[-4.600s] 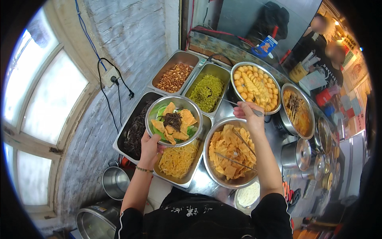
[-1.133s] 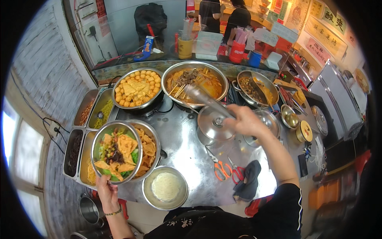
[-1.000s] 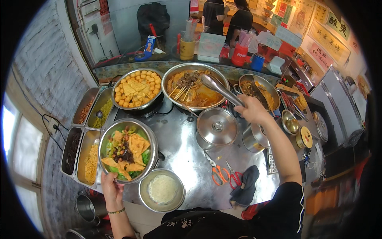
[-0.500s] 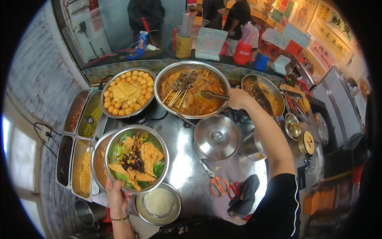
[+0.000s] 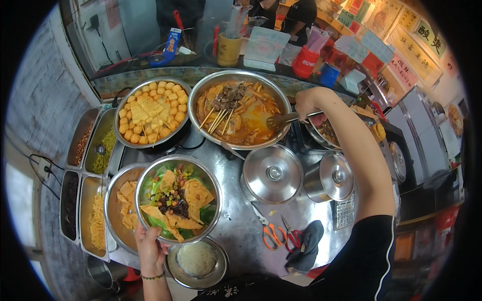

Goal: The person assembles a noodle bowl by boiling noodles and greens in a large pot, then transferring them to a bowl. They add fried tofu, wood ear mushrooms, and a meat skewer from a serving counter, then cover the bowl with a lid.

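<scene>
My left hand (image 5: 149, 249) grips the lower rim of a round metal bowl (image 5: 219, 200) and holds it up over the table's left side. Inside the bowl are green leaves, fried tofu-skin sheets, peanuts, diced greens and a dark topping. My right hand (image 5: 309, 104) is closed round the handle of a long-handled metal utensil (image 5: 281, 120), perhaps a ladle or tongs. Its head sits over the right inner side of a large steel pot (image 5: 236, 74) of reddish broth. Several wooden skewers (image 5: 216, 120) and a pile of dark meat lie in that pot.
A pan of golden tofu puffs (image 5: 150, 113) stands left of the pot. Trays of toppings (image 5: 98, 220) line the left edge. Nearer are a lidded pot (image 5: 273, 173), orange-handled scissors (image 5: 271, 233), a dark cloth (image 5: 309, 246) and a bowl of white noodles (image 5: 198, 261).
My right hand has moved slightly up and right, drawing the utensil toward the pot's right rim. The bowl in my left hand has shifted slightly right in view.
</scene>
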`<action>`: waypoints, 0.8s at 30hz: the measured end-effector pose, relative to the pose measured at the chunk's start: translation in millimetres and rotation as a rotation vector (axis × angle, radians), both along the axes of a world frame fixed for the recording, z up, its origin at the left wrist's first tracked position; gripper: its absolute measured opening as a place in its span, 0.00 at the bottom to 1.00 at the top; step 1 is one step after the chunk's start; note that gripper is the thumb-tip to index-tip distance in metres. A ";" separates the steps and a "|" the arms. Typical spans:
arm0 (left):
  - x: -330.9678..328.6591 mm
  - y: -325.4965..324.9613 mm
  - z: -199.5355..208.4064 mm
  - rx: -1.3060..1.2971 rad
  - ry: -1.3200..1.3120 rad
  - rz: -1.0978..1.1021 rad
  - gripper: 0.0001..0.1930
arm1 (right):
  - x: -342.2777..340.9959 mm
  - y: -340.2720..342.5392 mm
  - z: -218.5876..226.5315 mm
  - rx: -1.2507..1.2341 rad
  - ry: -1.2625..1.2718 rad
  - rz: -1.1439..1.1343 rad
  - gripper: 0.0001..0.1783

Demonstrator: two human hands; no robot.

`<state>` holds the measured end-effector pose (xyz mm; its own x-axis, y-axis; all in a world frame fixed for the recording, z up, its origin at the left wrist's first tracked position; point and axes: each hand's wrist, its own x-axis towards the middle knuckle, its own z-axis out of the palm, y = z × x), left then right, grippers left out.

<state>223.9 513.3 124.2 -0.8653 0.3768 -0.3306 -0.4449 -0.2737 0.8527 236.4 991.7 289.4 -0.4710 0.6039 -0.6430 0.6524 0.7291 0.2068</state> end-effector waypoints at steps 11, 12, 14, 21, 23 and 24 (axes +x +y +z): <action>1.0 1.6 12.9 -0.071 -0.013 0.008 0.22 | -14.4 28.2 -24.8 -0.081 -0.022 -0.275 0.16; 2.1 0.4 11.2 -0.075 -0.018 0.003 0.22 | -17.2 27.3 -23.8 -0.075 -0.063 -0.238 0.16; 1.8 -1.3 4.4 -0.073 -0.008 -0.008 0.22 | -24.0 26.6 -32.3 -0.110 -0.092 -0.179 0.16; 5.6 9.1 14.4 -0.027 -0.003 -0.057 0.22 | 16.6 47.9 -72.4 -0.214 0.190 -0.290 0.12; 5.9 9.9 13.0 -0.014 0.002 -0.043 0.22 | 28.0 49.9 -70.2 -0.208 0.273 -0.296 0.13; 6.5 12.2 12.4 -0.014 0.004 -0.040 0.22 | 36.2 50.5 -68.4 -0.199 0.316 -0.274 0.14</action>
<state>230.4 525.5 136.6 -0.8510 0.4062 -0.3330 -0.4522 -0.2439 0.8579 272.6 1042.3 221.0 -0.5028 0.6126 -0.6098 0.8351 0.5263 -0.1599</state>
